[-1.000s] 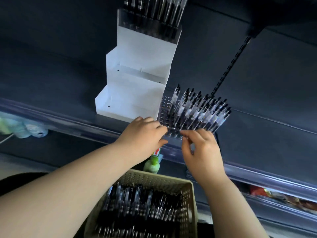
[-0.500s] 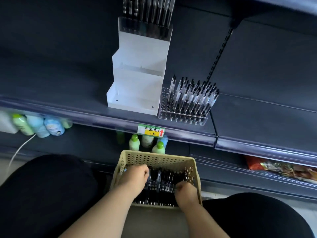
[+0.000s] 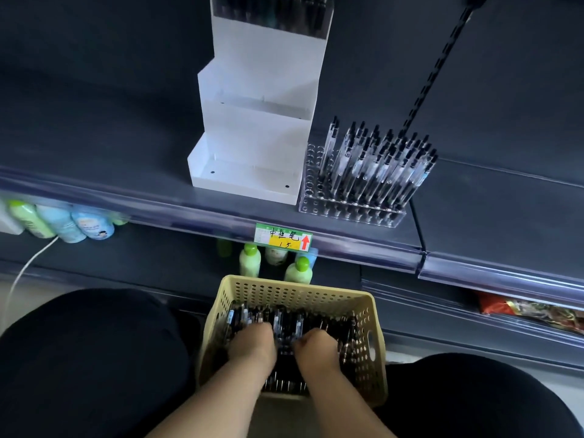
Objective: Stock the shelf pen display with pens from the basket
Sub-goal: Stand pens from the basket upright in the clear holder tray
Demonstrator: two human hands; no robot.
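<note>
A beige perforated basket (image 3: 297,287) sits between my knees, full of black-and-clear pens (image 3: 284,320). My left hand (image 3: 252,343) and my right hand (image 3: 317,349) are both down in the pile, side by side, fingers curled around pens; the fingertips are hidden. On the shelf above stands a clear pen rack (image 3: 350,213) with many holes. Several upright pens (image 3: 376,162) fill its right and middle part, while the left columns and front row are bare. Left of it stands a white tiered display (image 3: 252,153) with pens only in its top tier.
A price label (image 3: 282,238) sits on the shelf's front rail. Green-capped bottles (image 3: 249,260) stand on the lower shelf behind the basket, with more bottles (image 3: 79,222) at far left. Snack packets (image 3: 531,311) lie lower right. My dark-clad knees (image 3: 88,358) flank the basket. A white cable (image 3: 28,270) hangs left.
One second ago both hands were at the clear rack on the shelf. They dropped into the basket, and since half a second ago have drawn closer together in the pens.
</note>
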